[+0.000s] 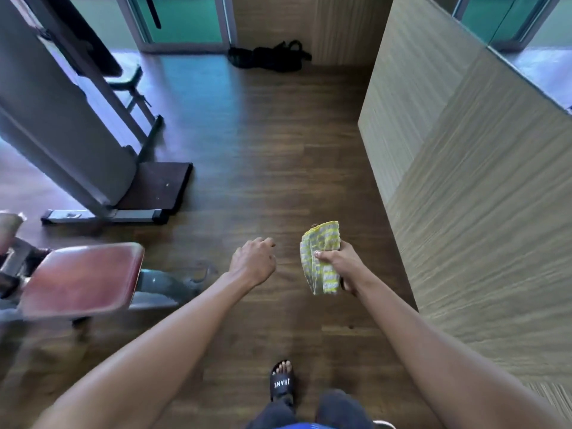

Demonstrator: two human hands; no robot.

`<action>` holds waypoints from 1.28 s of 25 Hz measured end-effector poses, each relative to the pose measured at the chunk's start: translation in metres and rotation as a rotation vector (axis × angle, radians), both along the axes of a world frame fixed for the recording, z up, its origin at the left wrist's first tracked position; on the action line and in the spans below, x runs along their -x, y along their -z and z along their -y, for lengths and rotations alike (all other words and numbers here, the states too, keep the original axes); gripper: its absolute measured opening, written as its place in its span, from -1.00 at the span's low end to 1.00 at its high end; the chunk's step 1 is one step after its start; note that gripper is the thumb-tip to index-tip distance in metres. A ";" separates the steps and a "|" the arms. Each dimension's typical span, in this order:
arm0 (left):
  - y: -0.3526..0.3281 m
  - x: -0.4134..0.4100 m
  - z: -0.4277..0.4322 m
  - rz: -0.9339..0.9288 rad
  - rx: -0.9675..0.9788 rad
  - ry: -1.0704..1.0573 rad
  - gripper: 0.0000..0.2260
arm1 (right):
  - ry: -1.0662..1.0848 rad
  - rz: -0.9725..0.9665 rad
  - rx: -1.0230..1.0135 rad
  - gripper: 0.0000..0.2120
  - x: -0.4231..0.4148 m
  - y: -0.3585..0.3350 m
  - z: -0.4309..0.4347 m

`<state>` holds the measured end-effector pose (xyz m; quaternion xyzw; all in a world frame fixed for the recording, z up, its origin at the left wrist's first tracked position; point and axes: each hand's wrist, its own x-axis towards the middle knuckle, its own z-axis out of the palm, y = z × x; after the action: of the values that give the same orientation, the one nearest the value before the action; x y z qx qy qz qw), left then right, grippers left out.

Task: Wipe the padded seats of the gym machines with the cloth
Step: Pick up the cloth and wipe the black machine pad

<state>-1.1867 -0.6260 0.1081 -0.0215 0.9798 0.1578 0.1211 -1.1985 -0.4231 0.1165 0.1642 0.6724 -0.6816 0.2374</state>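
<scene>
Gripping the yellow-and-white cloth (320,258) in your right hand (340,267) just right of the frame's centre, you hold your left hand (253,261) near it, fingers loosely curled around nothing, above the wooden floor (263,168), while the maroon padded seat (80,280) sits untouched at the lower left

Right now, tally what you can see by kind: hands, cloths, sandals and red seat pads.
Hands: 2, left hand empty, right hand gripping the cloth
Cloths: 1, yellow and white
Sandals: 1, black sandal
Red seat pads: 1 in full view; a blurred reddish shape at the left edge is not counted
Total: 5
</scene>
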 end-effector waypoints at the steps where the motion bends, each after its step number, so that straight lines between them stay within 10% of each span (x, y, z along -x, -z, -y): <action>1: -0.004 0.031 0.005 0.001 -0.003 0.005 -0.66 | 0.008 0.004 0.002 -0.82 0.029 -0.002 0.005; 32: -0.008 1.094 0.205 -0.055 -0.043 -0.061 -0.68 | -0.053 -0.036 -0.022 -0.79 1.098 -0.003 0.206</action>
<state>-2.2802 -0.8313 0.1159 -0.0443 0.9780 0.1829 0.0899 -2.2968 -0.6295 0.1197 0.1368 0.6882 -0.6704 0.2413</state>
